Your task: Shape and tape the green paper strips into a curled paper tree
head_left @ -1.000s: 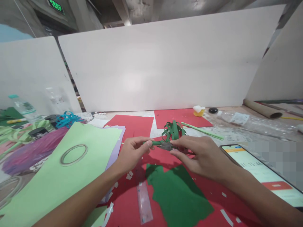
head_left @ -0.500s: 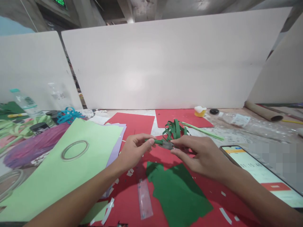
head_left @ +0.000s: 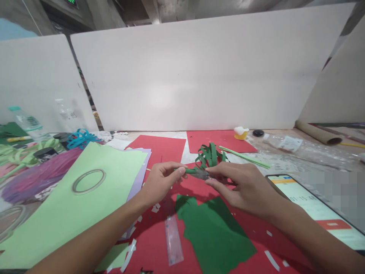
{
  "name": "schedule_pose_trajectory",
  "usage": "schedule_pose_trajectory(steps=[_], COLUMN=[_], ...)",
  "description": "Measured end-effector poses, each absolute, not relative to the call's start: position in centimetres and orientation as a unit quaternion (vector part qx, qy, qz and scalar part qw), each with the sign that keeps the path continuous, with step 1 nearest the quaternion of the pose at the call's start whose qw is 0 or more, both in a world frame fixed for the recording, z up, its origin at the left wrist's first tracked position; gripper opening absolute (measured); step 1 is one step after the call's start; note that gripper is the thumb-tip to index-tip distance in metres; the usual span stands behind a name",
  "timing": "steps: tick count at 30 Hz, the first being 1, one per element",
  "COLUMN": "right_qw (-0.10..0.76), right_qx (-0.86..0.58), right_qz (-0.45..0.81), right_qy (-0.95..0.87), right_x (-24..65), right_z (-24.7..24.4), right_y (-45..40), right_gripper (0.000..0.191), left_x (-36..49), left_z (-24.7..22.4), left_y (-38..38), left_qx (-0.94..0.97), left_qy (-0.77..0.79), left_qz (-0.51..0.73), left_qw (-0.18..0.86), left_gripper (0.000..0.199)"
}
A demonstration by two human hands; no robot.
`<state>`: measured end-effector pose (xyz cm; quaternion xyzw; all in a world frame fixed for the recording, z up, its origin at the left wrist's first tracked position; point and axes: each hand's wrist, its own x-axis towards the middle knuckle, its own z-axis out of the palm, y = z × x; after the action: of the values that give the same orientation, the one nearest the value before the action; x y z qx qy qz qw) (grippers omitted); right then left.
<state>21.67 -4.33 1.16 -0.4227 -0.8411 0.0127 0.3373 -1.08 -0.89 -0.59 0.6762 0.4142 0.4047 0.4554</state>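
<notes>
Between thumb and fingers, my left hand (head_left: 164,179) pinches a thin green stick (head_left: 190,171). At the stick's right end is a small grey piece (head_left: 202,174), whose kind I cannot make out. My right hand (head_left: 239,186) has its thumb and fingertips closed on that grey piece. Just behind my right fingers sits a bunch of curled dark green paper strips (head_left: 210,155). Below both hands, a cut sheet of green paper (head_left: 215,232) lies on red paper (head_left: 154,243), beside a clear plastic ruler (head_left: 173,243).
On the left, a tape roll (head_left: 89,182) rests on light green paper (head_left: 114,167). A phone (head_left: 316,209) lies at the right. Light green strips (head_left: 245,156), a yellow cup (head_left: 241,133) and a plastic bottle (head_left: 299,148) are farther back. A white panel (head_left: 199,76) stands behind.
Both hands keep nearly the same hold and position on the green stick and grey piece. The camera view has shifted very slightly.
</notes>
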Motion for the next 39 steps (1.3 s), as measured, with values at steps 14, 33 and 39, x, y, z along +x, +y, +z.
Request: schedule_pose_trajectory(steps=[14,33,39], right_qw=[0.345,0.356,0.352], right_qx=[-0.414,-0.403,-0.396], right_qz=[0.000,-0.011,-0.027], right_qy=[-0.842,-0.843,-0.848], right_x=[21.47,21.60,21.67], right_z=[1.03,0.87,1.08], right_y=[-4.43,-4.33,-4.30], right_gripper=[0.014,0.014,0.016], left_x=[-1.00,-1.31,-1.32], left_z=[-0.69,-0.51,-0.34], left_y=[-0.66,-0.57,-0.37], left_qx=[0.680,0.674,0.680], left_qy=[0.407,0.394,0.390], left_qz=[0.417,0.411,0.413], left_qw=[0.445,0.470,0.463], left_gripper=[0.024,0.025,0.025])
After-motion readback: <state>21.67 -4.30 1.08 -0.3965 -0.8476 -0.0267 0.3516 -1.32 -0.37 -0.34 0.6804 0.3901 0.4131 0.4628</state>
